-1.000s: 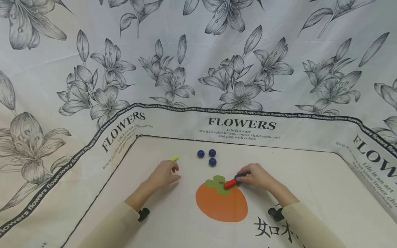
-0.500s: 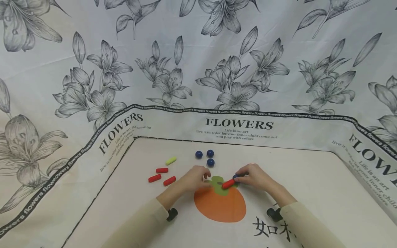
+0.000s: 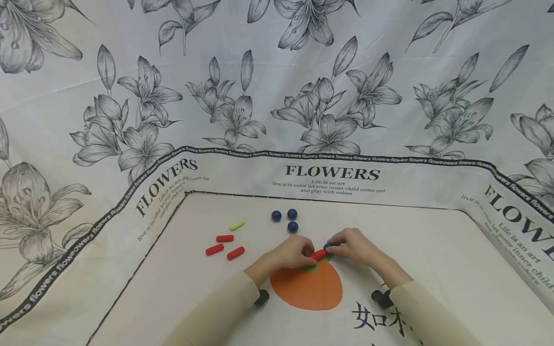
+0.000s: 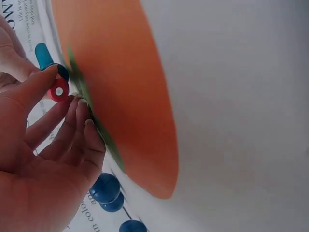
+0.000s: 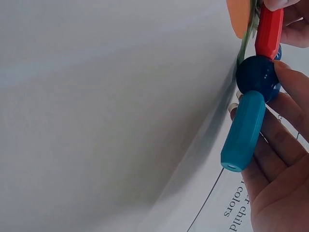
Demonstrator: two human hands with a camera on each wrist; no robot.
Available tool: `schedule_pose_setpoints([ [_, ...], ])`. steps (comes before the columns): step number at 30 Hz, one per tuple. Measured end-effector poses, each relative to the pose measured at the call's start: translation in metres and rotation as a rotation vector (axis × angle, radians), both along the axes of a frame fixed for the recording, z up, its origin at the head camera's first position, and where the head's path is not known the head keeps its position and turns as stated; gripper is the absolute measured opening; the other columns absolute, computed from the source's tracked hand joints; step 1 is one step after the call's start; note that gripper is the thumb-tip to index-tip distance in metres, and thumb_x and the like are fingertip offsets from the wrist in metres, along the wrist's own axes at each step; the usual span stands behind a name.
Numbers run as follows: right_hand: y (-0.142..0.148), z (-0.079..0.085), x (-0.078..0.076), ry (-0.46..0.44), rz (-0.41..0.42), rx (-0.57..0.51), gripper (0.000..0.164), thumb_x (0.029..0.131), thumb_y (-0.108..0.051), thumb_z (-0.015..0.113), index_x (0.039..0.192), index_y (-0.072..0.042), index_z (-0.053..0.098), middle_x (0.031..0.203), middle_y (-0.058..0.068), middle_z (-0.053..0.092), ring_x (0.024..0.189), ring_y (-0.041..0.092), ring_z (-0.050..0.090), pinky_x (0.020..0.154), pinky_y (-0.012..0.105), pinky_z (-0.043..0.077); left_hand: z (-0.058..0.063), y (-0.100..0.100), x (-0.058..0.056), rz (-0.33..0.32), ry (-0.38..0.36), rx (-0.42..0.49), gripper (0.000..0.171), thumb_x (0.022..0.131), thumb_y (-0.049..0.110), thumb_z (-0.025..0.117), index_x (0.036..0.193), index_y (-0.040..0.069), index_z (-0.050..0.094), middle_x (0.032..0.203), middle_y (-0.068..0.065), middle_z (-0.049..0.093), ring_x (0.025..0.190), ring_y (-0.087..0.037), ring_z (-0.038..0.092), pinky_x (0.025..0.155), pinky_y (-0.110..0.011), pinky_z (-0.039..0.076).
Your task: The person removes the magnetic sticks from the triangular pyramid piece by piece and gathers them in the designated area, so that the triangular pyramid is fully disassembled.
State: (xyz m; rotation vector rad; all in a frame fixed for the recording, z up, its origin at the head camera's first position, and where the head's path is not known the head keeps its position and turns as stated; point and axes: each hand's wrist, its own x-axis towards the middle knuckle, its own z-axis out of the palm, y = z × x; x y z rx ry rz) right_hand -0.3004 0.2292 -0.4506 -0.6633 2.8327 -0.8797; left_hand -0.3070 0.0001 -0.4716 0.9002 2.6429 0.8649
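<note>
A dark blue ball [image 5: 257, 77] joins a red rod [image 5: 269, 31] and a teal rod [image 5: 243, 130] in the right wrist view. My right hand [image 3: 357, 246] pinches the ball between thumb and fingers. From the other side, my left hand [image 3: 296, 252] pinches the far end of the red rod. The left wrist view shows that rod's end face with a pale hole, beside the left thumb. In the head view the teal rod is hidden by the right hand. The joined pieces are held over the printed orange persimmon [image 3: 307, 288].
Three loose blue balls [image 3: 292, 227] lie beyond the left hand. To the left are three red rods [image 3: 235, 253] and a thin yellow-green rod [image 3: 237, 225]. A flower-printed cloth [image 3: 333, 120] rises behind the table. Black characters [image 3: 370, 317] are printed near the right forearm.
My left hand has moved right, from beside the yellow-green rod to the joined red rod, and now grips its end. The loose red rods came into sight. The right hand has stayed nearly still.
</note>
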Motion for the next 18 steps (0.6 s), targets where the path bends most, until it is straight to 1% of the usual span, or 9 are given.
schedule_pose_setpoints([
  [2, 0.0001, -0.0004, -0.0003, -0.002, -0.003, 0.000, 0.020, 0.091, -0.022, 0.079, 0.104, -0.007, 0.081, 0.098, 0.000, 0.076, 0.095, 0.019, 0.066, 0.090, 0.047, 0.055, 0.0010, 0.0026, 0.0004, 0.002, -0.016, 0.008, 0.019, 0.090, 0.021, 0.081, 0.102, 0.007, 0.075, 0.078, 0.006, 0.064, 0.073, -0.006, 0.054, 0.069, -0.018, 0.047],
  [5, 0.0001, -0.0013, -0.0010, -0.005, 0.000, -0.002, 0.020, 0.091, -0.021, 0.078, 0.104, -0.007, 0.080, 0.098, 0.001, 0.076, 0.094, 0.018, 0.066, 0.089, 0.046, 0.056, 0.0011, 0.0047, 0.0007, 0.015, -0.032, 0.002, 0.017, 0.092, 0.021, 0.079, 0.101, 0.007, 0.076, 0.075, 0.006, 0.062, 0.070, -0.006, 0.053, 0.066, -0.018, 0.045],
  [8, -0.0001, -0.0012, -0.0012, -0.014, 0.001, 0.003, 0.018, 0.091, -0.021, 0.078, 0.103, -0.008, 0.081, 0.097, -0.001, 0.076, 0.092, 0.016, 0.065, 0.088, 0.044, 0.056, 0.0013, 0.0054, 0.0014, 0.033, -0.029, -0.017, 0.016, 0.092, 0.021, 0.078, 0.101, 0.008, 0.076, 0.076, 0.006, 0.061, 0.070, -0.006, 0.052, 0.065, -0.018, 0.044],
  [12, 0.0002, 0.0005, -0.0010, -0.027, 0.017, 0.008, 0.015, 0.091, -0.020, 0.078, 0.102, -0.009, 0.080, 0.093, -0.003, 0.075, 0.089, 0.015, 0.064, 0.087, 0.042, 0.056, 0.0021, 0.0054, 0.0018, 0.049, -0.037, -0.019, 0.017, 0.093, 0.021, 0.078, 0.102, 0.008, 0.076, 0.077, 0.005, 0.061, 0.071, -0.007, 0.052, 0.065, -0.018, 0.044],
  [18, 0.0014, 0.0021, 0.0003, -0.028, 0.035, 0.001, 0.017, 0.089, -0.017, 0.080, 0.103, -0.007, 0.080, 0.094, -0.002, 0.076, 0.092, 0.017, 0.067, 0.088, 0.044, 0.057, 0.0021, 0.0051, 0.0000, 0.055, -0.053, -0.009, 0.017, 0.092, 0.021, 0.078, 0.103, 0.007, 0.076, 0.078, 0.004, 0.061, 0.072, -0.009, 0.053, 0.064, -0.019, 0.044],
])
